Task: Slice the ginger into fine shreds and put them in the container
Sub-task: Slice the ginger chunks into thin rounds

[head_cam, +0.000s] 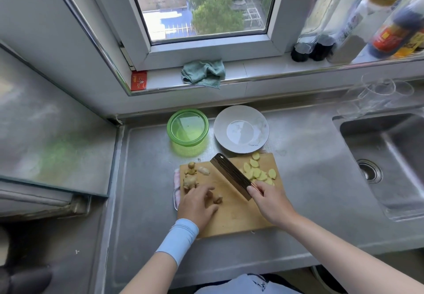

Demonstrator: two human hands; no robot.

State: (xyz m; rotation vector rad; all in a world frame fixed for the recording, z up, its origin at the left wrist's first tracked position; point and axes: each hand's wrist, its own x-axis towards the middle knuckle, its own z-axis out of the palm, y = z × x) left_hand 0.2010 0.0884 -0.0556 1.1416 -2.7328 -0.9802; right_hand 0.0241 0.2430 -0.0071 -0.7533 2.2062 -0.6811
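My left hand [197,204] covers part of the ginger knob [216,199], so I cannot tell whether my fingers pinch it or only rest on it. My right hand [269,198] grips the cleaver [231,174] and hides its handle. Its blade hides some of the ginger slices [257,172] and a strip of the cutting board [236,215]. The cloth [176,179] under the board shows only at its left side. The bottles [367,18] on the sill are blurred, their labels unreadable, and run off the frame. The sink [390,156] is cut by the right edge. The glasses [378,94] are a smear, and the print on the red packet [138,80] is too small to read.
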